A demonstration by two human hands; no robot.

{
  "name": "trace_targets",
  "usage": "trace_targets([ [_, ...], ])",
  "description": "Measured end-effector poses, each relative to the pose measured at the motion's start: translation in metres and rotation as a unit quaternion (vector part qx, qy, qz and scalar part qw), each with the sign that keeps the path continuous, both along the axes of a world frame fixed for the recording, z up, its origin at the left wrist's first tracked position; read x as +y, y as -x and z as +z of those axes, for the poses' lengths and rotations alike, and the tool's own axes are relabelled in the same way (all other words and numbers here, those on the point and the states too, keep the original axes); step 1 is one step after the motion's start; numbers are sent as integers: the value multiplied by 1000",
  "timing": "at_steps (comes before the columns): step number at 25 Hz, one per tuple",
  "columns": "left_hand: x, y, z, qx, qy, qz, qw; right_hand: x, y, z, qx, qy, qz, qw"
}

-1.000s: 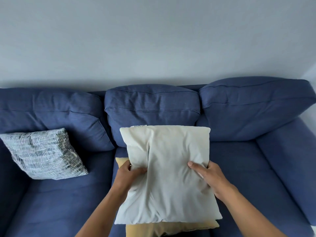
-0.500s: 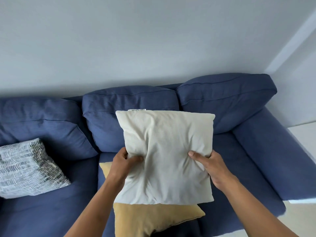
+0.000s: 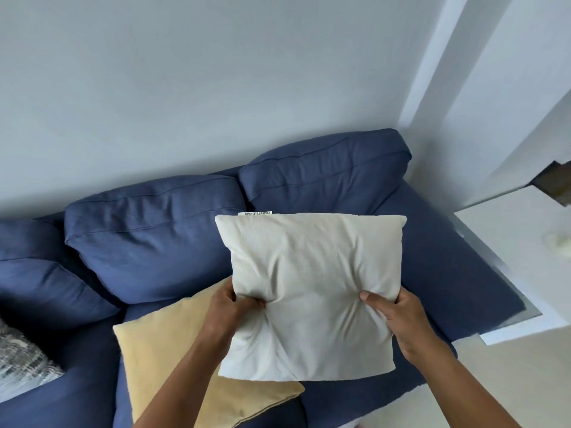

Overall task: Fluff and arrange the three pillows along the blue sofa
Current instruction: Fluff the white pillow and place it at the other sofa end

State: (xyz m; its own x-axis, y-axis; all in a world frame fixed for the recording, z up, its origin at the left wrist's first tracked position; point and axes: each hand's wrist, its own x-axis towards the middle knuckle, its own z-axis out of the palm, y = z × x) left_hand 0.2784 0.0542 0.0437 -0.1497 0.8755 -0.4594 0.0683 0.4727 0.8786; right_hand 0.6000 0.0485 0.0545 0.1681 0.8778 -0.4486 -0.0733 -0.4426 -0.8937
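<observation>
**White pillow in hand, 2 of 3 still unplaced**

While the sofa [image 3: 148,242] runs left to right across the view, status goes the same way.

Far left: patterned pillow [image 3: 18,359], only its corner in frame, sits on the left seat against the back cushion. Looks placed, but most of it is cut off, so can't tell whether it is fluffed or square.

Centre: yellow pillow [image 3: 167,350] lies flat on the middle seat, 1 corner pointing out over the front edge. Not propped up. Judged: not arranged yet.

Centre-right: white pillow [image 3: 309,288] is held up in the air in front of the right back cushion, tag at its top edge. Its lower left part overlaps the yellow pillow in the view; can't tell if they touch.

Grip: left hand [image 3: 230,307] pinches the pillow's left edge, fingers bunched into the fabric. Right hand [image 3: 392,316] clamps the right edge, thumb on the front face, fingers wrapped behind. Both closed on the white pillow; creases radiate from both pinch points.

Right: right seat and armrest are free. White surface past the armrest, not part of the task.

Progress, as a judgement:
- 1 pillow probably done (left)
- 1 in hand, being fluffed or carried toward the right seat
- 1 left flat in the middle

Remaining: set white upright at the right, then fluff and stand yellow at centre.
</observation>
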Motion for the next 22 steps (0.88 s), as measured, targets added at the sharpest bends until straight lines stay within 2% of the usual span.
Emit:
trace_targets([
  [4, -3, -85, 0, 14, 9, 3, 1000, -5, -85, -6, -6, -8, -28, 1000],
  [8, -5, -133, 2, 14, 18, 18, 1000, 1, -127, -21, 4, 8, -34, 999],
  [13, 9, -140, 1, 10, 18, 32, 999, 25, -133, -27, 14, 19, -7, 1000],
  [22, 71, -155, -9, -30, 11, 40, 999, 112, -156, -3, -50, 41, 52, 997],
])
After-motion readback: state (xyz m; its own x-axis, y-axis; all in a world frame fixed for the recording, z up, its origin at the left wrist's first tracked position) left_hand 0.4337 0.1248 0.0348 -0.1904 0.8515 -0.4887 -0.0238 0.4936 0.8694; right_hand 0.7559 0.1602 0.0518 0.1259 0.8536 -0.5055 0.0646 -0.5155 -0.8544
